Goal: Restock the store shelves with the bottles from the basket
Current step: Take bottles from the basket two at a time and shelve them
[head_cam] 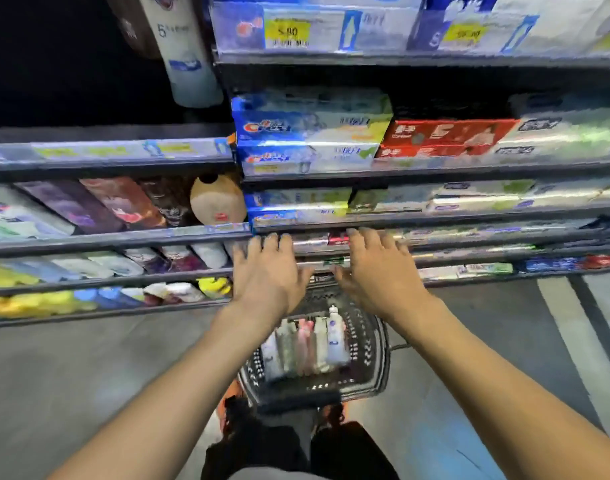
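A dark mesh basket stands on the floor in front of the shelves. Several bottles lie side by side in it, white, green and pink ones, and a white bottle with a blue label at the right. My left hand and my right hand are stretched out above the basket, palms down, fingers spread and straight. Neither hand holds anything. Both reach toward the front edge of a low shelf. The image is blurred by motion.
Store shelves fill the upper half: toothpaste boxes at centre and right, dark packs and white bottles on the left shelves, yellow price tags at the top. Grey floor lies left and right of the basket. My legs show at the bottom.
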Demonstrator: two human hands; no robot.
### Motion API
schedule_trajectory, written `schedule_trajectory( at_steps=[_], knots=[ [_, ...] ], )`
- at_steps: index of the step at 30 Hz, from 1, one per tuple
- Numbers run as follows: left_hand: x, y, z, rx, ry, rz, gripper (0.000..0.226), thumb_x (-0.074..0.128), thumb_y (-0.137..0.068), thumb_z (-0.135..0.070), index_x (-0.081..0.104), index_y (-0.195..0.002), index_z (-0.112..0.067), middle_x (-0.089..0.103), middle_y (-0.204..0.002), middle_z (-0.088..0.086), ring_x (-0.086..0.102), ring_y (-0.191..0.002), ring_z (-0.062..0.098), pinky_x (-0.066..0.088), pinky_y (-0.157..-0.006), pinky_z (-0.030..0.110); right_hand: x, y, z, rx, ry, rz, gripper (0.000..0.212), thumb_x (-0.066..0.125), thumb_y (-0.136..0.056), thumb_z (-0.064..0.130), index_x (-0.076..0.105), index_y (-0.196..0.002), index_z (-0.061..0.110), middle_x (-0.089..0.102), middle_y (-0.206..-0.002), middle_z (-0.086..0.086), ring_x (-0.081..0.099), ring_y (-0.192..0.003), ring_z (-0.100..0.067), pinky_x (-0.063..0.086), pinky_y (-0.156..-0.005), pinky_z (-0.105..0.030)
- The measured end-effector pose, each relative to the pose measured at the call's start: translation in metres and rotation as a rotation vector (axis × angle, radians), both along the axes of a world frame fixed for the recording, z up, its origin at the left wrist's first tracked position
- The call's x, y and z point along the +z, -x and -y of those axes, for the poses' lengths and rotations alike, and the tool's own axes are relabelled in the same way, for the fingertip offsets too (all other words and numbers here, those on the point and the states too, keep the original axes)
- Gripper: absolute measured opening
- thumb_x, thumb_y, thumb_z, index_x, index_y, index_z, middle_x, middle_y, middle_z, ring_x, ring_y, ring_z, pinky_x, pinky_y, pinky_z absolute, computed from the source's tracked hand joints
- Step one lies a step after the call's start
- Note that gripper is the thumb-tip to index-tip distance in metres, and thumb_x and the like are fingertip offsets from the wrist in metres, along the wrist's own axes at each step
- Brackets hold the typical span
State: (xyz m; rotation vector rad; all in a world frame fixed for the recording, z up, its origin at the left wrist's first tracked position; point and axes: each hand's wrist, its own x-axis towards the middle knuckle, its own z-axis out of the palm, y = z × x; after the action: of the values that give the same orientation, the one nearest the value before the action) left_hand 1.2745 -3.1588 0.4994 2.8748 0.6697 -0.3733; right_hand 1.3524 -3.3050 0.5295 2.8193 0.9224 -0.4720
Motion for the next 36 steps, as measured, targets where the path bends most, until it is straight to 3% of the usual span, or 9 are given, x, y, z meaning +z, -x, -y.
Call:
schedule_trajectory(
  at_steps=[4,9,19,25,31,36],
  knots=[
    [-0.054,0.000,0.017,0.053,0.020,-0.088,0.067,0.041,-0.096,-0.062,0.038,-0.144,-0.016,0.048,-0.146,0.009,0.039,-0.138,0.034,0.029,-0.114,0.052,-0.052,-0.012,0.007,0.082,0.047,-0.084,0.071,0.039,-0.101,0.056,0.026,-0.154,0.009,0.039,-0.154,-0.015,0.039,-0.140,-0.037,0.036,-0.112,-0.051],
    [-0.137,0.001,0.022,0.079,0.069,-0.191,0.070,0.038,-0.096,-0.062,0.038,-0.146,-0.013,0.048,-0.148,0.013,0.040,-0.137,0.037,0.029,-0.114,0.055,-0.129,-0.018,0.012,0.125,0.081,-0.145,0.070,0.042,-0.099,0.055,0.034,-0.150,0.008,0.048,-0.145,-0.016,0.047,-0.132,-0.040,0.043,-0.107,-0.052],
    [-0.345,0.010,0.043,0.067,0.113,-0.400,0.070,0.034,-0.099,-0.058,0.037,-0.150,-0.010,0.046,-0.152,0.018,0.037,-0.143,0.040,0.030,-0.115,0.058,-0.337,-0.012,0.028,0.122,0.283,-0.314,0.070,0.040,-0.100,0.055,0.029,-0.152,0.009,0.042,-0.150,-0.017,0.043,-0.137,-0.037,0.041,-0.111,-0.050],
    [-0.484,0.023,0.053,0.060,0.216,-0.535,0.057,0.035,-0.100,-0.056,0.055,-0.130,-0.012,0.055,-0.143,0.013,0.037,-0.141,0.038,0.027,-0.116,0.058,-0.468,-0.003,0.041,0.101,0.346,-0.411,0.065,0.040,-0.100,0.053,0.032,-0.150,0.012,0.040,-0.151,-0.015,0.041,-0.138,-0.037,0.040,-0.111,-0.051],
    [-0.595,0.038,0.060,0.083,0.249,-0.561,0.067,0.031,-0.102,-0.052,0.028,-0.153,-0.009,0.036,-0.157,0.016,0.026,-0.147,0.039,0.020,-0.118,0.059,-0.584,0.004,0.053,0.043,0.393,-0.475,0.062,0.036,-0.102,0.049,0.024,-0.154,0.017,0.029,-0.161,-0.010,0.028,-0.148,-0.033,0.031,-0.118,-0.050],
    [-0.649,0.046,0.067,0.094,0.232,-0.586,0.069,0.032,-0.100,-0.057,0.030,-0.152,-0.013,0.036,-0.157,0.013,0.026,-0.147,0.036,0.017,-0.120,0.056,-0.646,0.008,0.063,0.051,0.466,-0.501,0.076,0.039,-0.101,0.052,0.011,-0.160,0.013,0.015,-0.168,-0.012,0.019,-0.153,-0.038,0.024,-0.122,-0.054]
  ],
)
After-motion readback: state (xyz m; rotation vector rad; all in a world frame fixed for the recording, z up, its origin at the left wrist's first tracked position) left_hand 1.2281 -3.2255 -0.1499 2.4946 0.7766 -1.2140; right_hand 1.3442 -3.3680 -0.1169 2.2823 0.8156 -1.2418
